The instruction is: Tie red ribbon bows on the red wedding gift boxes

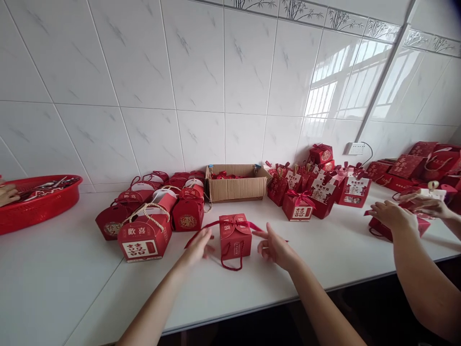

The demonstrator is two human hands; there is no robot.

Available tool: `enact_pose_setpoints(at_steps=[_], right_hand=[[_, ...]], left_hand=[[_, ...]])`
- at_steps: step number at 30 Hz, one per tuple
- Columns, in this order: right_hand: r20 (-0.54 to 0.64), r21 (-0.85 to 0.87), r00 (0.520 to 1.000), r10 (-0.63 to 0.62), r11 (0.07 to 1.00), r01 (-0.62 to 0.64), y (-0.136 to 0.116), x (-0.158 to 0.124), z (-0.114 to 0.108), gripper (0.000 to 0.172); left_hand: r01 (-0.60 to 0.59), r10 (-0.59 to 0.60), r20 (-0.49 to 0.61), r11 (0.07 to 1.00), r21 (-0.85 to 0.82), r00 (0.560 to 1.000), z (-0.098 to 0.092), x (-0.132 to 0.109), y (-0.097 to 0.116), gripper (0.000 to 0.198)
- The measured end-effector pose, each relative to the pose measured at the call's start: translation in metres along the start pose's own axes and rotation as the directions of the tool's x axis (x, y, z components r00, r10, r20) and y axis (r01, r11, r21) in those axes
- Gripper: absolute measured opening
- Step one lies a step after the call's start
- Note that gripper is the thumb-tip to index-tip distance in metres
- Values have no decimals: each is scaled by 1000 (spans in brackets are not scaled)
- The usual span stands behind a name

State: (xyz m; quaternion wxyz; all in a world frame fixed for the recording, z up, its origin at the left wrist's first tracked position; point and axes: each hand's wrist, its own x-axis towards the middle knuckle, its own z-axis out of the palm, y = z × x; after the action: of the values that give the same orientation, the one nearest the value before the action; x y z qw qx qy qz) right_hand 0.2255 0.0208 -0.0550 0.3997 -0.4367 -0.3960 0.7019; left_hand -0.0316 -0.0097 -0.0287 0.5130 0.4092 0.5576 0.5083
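Note:
A small red gift box (235, 238) stands upright on the counter between my hands. A dark red ribbon (236, 224) is looped across its top, its tails stretching out to both sides. At the left tail, my left hand (199, 247) has its fingers closed at the ribbon. My right hand (276, 247) is closed at the right tail, its index finger pointing toward the box and the other fingers curled. Parts of the ribbon are hidden by my fingers. A red cord handle (232, 266) hangs down the box's front onto the white counter (201, 293).
Red gift boxes with cord handles (146, 238) stand left. Behind is a cardboard box (236, 188) containing red items. Ribboned boxes (297, 206) and bags (322, 194) stand right. A co-worker's hands (394, 216) handle a red box. Another hand (9, 193) reaches into a red basket (68, 197).

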Motion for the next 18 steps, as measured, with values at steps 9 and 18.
enact_pose_setpoints(at_steps=[9,18], right_hand=[[-298,189,863,-408,861,473,-36,28,4,31],[-219,-227,597,-772,635,738,-111,3,40,31]], left_hand=[[-274,256,-115,943,-189,960,-13,24,67,43],[-490,490,5,872,23,872,23,10,111,38]])
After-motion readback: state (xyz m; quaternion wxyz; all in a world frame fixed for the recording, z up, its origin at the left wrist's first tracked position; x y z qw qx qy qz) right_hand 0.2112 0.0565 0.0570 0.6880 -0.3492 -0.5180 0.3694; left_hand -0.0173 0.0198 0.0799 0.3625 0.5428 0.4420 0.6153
